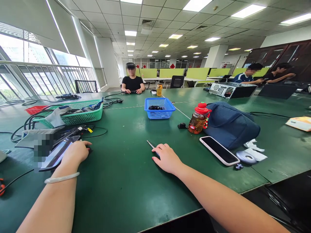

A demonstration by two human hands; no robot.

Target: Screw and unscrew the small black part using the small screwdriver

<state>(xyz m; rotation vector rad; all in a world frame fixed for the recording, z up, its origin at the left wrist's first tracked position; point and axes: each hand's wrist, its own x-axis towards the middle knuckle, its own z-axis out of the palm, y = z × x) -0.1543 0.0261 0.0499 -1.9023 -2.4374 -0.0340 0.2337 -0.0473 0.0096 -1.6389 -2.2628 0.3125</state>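
On the green table point(116, 181), my right hand point(168, 158) is closed over a thin screwdriver point(150, 144). Its slim metal shaft points up and left; my fingers cover most of the dark handle. My left hand point(76, 151), with a pale bangle at the wrist, rests beside and partly over a phone point(57, 155) whose screen is lit. Its fingers are curled, and a small dark object shows at the fingertips, too hidden to name. Straight ahead stands a blue basket point(159, 114) with black items inside.
Left is a green basket point(85, 119) with gloves and cables. To the right are a red-lidded bottle point(195, 123), a navy bag point(233, 126), a white-edged phone point(218, 151) and tissues. A person point(132, 84) sits opposite; an open computer case point(232, 90) lies farther back.
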